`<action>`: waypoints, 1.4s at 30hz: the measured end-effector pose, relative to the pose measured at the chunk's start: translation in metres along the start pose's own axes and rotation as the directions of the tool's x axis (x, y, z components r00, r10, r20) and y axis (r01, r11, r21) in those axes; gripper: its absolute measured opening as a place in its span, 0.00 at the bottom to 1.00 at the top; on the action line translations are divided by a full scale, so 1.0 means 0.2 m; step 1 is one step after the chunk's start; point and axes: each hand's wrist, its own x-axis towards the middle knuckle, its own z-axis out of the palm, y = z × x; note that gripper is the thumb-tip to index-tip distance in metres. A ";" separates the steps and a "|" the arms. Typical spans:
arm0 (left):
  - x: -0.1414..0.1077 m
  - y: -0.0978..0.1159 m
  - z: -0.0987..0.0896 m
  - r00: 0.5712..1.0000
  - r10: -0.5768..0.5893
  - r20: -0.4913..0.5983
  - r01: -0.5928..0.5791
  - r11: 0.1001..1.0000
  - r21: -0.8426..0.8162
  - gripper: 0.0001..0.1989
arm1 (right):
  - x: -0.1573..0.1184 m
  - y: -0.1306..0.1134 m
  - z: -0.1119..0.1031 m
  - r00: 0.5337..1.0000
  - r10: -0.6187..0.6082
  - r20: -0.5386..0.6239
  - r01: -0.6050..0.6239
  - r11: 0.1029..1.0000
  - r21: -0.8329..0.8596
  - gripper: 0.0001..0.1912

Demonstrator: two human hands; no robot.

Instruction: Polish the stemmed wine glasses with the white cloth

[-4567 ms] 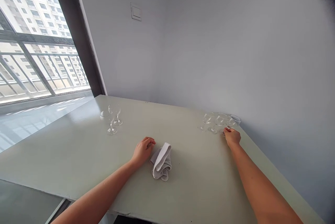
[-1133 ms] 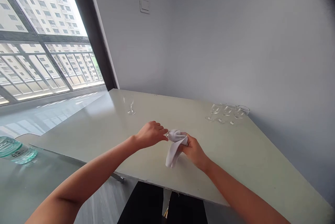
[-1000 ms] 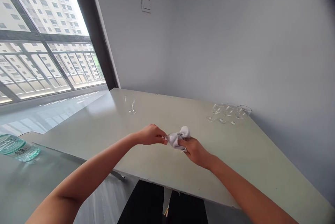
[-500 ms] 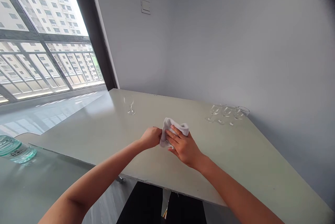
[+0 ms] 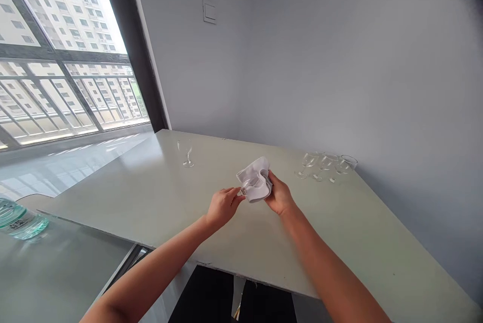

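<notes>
Above the table, my left hand [image 5: 225, 205] pinches the stem end of a wine glass [image 5: 247, 182], whose clear bowl is mostly hidden by cloth. A crumpled white cloth [image 5: 258, 166] wraps around the bowl, and my right hand [image 5: 279, 192] grips that cloth from the right side. Another wine glass [image 5: 185, 153] stands upright on the table, beyond my left hand. Several more wine glasses [image 5: 325, 163] are grouped upright towards the right back edge.
The pale table [image 5: 328, 232] runs back to a grey wall [image 5: 320, 61] with a light switch [image 5: 209, 11]. A large clear water bottle [image 5: 22, 220] lies at the left on a lower grey surface [image 5: 45, 272]. Windows with a railing fill the upper left.
My right hand has turned from lying over the cloth to holding it from the right. The cloth has shifted slightly right and up, and part of the glass now shows by my left fingers.
</notes>
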 end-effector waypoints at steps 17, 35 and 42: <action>0.22 0.04 0.16 0.856 -0.453 0.249 0.386 0.238 -0.891 0.13 | -0.12 0.26 0.00 0.837 -0.366 0.408 0.507 0.236 -0.829 0.15; 0.25 0.05 0.18 0.865 -0.190 0.465 0.342 -0.455 -0.822 0.10 | -0.02 0.14 -0.08 0.836 -0.366 0.409 0.534 0.716 -0.450 0.12; 0.24 0.12 0.17 0.921 -0.284 0.267 0.232 -0.152 -0.961 0.11 | -0.03 0.25 -0.02 0.989 0.036 0.146 -0.050 0.994 0.094 0.13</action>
